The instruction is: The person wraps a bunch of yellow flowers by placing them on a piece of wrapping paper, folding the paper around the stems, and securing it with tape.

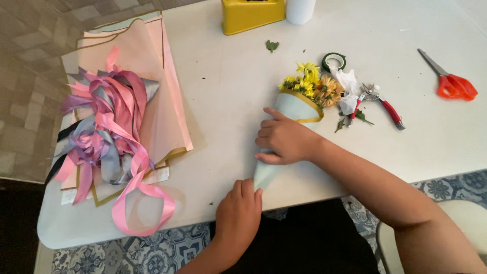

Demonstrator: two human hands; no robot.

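Two hands work on a small bouquet (299, 104) lying near the middle of the white surface (228, 91), its yellow and orange flower heads pointing away from the person. The right hand (284, 139) lies over the pale blue paper cone (291, 109) wrapped around the stems, fingers curled and pressing it down. The left hand (238, 210) sits at the near edge, fingertips pinching the cone's narrow tip, as far as the angle lets one judge. Just beyond the flowers lie a roll of green tape (334, 61), crumpled white paper (349, 86) and red-handled pruners (385, 107). Orange scissors (451, 81) rest well apart to the right. To the left, a tangle of pink, grey and lilac ribbons (109, 122) lies on stacked pink wrapping sheets (162, 91). A yellow box (251, 15) stands at the far edge.
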